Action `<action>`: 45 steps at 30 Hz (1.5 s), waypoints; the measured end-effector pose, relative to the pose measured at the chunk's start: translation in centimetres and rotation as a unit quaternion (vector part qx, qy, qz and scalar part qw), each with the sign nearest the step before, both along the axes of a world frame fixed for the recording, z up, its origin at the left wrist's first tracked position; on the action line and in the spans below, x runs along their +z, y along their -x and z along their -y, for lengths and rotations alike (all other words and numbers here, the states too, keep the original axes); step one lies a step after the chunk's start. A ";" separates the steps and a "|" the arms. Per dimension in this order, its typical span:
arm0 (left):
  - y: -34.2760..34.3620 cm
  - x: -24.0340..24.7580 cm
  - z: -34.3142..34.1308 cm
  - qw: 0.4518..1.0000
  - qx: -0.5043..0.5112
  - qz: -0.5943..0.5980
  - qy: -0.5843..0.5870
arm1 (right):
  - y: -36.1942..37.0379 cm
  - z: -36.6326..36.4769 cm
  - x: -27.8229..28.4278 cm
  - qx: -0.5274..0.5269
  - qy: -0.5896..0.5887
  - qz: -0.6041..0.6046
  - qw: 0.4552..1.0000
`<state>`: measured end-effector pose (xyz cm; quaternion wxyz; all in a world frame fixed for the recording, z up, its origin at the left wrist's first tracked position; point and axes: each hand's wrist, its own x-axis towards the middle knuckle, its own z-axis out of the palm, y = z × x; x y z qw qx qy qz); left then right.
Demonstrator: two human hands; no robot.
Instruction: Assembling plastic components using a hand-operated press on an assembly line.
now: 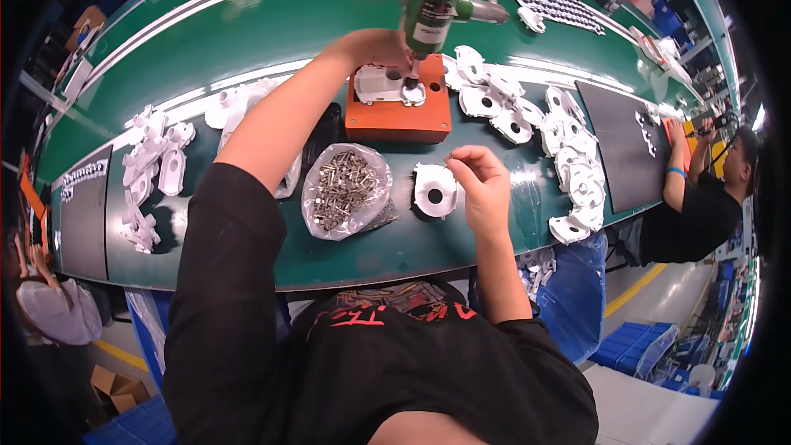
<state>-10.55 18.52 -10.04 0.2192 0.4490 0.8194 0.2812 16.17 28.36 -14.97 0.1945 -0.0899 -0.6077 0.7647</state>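
Note:
My left hand (381, 47) reaches over an orange fixture block (397, 125), beside the lower end of a green machine head (430, 26). Its fingers are mostly hidden behind the tool's tip. Seated on top of the block is a white plastic housing (376, 85), with the tip coming down at its right part. Lower and to the right, my right hand (482, 184) is closed in a pinch, thumb and forefinger right at the upper edge of another white housing (435, 198) with a round hole. What the fingertips hold, if anything, is too small to make out.
An open plastic bag of small metal screws (346, 185) stands left of my right hand. White housings lie in groups on the right (577, 169) and left (171, 169). Dark mats (622, 148) flank the green bench. A co-worker (700, 206) sits at the far right.

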 end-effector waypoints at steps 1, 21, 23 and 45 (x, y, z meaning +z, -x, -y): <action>0.7 -0.7 -0.2 1.000 -0.013 -0.020 0.017 | 0.3 0.2 0.0 0.009 -0.001 0.002 1.000; -6.2 -7.9 8.3 0.948 0.083 -0.237 -0.196 | 15.0 -3.1 -0.4 0.002 -0.299 0.034 0.954; -6.1 -8.3 8.4 0.946 0.092 -0.239 -0.199 | 15.3 -3.1 -0.9 0.011 -0.328 0.022 0.945; -6.1 -8.3 8.5 0.942 0.122 -0.195 -0.244 | 12.8 -2.5 -1.5 -0.013 -0.497 -0.052 0.866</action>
